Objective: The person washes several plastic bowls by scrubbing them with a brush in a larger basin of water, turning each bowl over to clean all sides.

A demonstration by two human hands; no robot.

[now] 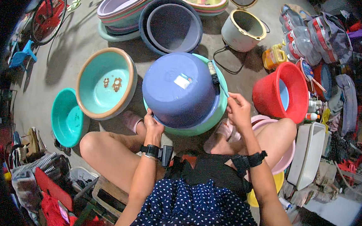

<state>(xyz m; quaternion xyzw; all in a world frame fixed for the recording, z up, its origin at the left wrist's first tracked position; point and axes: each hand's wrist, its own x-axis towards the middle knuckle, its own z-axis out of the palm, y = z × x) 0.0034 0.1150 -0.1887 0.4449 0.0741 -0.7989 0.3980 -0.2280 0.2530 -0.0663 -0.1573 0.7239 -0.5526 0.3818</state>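
An upturned blue-purple plastic basin [176, 84] with a label on its base lies tilted in a green basin [195, 131] between my feet. Its lower left rim is gripped by my left hand [154, 125], the thumb on top. My right hand [237, 109] holds the light-blue handle of a scrubbing brush [214, 73], whose bristles touch the right side of the upturned basin. Part of the green basin is hidden underneath.
Left stand a tan-rimmed turquoise basin [106, 83] and a green basin [67, 118]. Ahead are stacked basins [125, 4], a dark basin [173, 28] and a rice cooker [242, 32] with a cord. A red bucket [278, 91] and a white tub [305, 156] stand right.
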